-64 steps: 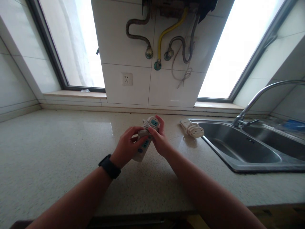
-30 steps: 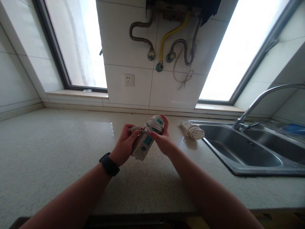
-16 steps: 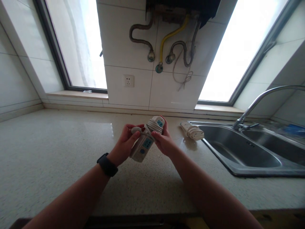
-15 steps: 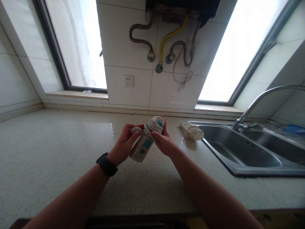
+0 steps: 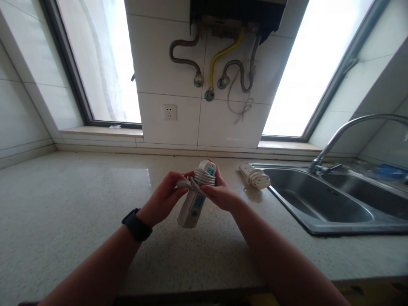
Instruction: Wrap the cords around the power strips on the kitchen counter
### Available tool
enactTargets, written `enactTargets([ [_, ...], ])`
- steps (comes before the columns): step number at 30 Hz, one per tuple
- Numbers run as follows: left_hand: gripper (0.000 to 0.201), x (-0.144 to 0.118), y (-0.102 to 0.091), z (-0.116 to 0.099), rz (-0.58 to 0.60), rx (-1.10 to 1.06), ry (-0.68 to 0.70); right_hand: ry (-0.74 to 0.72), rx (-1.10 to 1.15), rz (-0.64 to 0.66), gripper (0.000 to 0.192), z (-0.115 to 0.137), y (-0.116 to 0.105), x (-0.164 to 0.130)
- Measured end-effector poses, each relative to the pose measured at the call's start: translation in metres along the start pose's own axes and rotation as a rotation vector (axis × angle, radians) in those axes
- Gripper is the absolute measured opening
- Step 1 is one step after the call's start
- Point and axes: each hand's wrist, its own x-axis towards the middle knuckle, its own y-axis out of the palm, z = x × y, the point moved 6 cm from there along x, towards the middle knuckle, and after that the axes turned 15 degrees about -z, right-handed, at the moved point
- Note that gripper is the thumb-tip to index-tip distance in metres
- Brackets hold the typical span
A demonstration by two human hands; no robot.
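Power strip (image 5: 190, 212) sits in your hands over the counter (image 5: 79, 212), cord (image 5: 205, 176) wound round its far end. Right hand (image 5: 223, 193) clasps it; left hand (image 5: 164, 197) pinches the plug (image 5: 183, 183).

Toward eight o'clock from the centre of the view, the left forearm (image 5: 105, 265) was bare, its wrist circled by a wide, black, watch-like band (image 5: 137, 225), too dark for markings to be read. Bare too were the left hand (image 5: 164, 197), the right hand (image 5: 223, 193) near five o'clock, and the right forearm (image 5: 277, 255) toward half past four.
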Motion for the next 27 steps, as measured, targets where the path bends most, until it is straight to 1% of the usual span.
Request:
enactTargets([
  [5,0.017,-0.001,0.0,-0.003,0.035,0.048,0.039,0.092,-0.036,0.1,0.117,-0.001,-0.003,-0.003],
  [9,0.017,-0.002,0.0,-0.002,0.022,0.072,0.056,0.076,-0.045,0.128,0.115,-0.002,-0.006,-0.001],
  [12,0.019,-0.001,-0.002,0.0,-0.005,0.073,0.061,0.006,-0.048,0.108,0.114,-0.001,-0.006,0.002],
  [15,0.019,0.0,-0.004,0.002,-0.02,0.071,0.047,-0.102,-0.049,0.047,0.107,0.005,-0.009,0.006],
  [19,0.015,-0.001,-0.003,0.004,0.048,0.124,0.032,-0.17,-0.029,-0.003,0.093,0.012,-0.013,0.008],
  [23,0.02,-0.003,-0.003,0.001,0.097,0.359,0.098,-0.158,-0.023,-0.034,0.084,0.009,-0.018,0.01],
  [24,0.022,-0.003,-0.003,0.001,0.102,0.379,0.096,-0.142,-0.019,-0.037,0.08,0.007,-0.019,0.01],
  [25,0.023,-0.003,-0.004,0.001,0.095,0.352,0.085,-0.124,-0.013,-0.038,0.076,0.005,-0.019,0.01],
  [27,0.029,-0.002,-0.007,0.0,0.027,0.193,0.044,-0.084,-0.002,-0.031,0.07,0.002,-0.017,0.009],
])
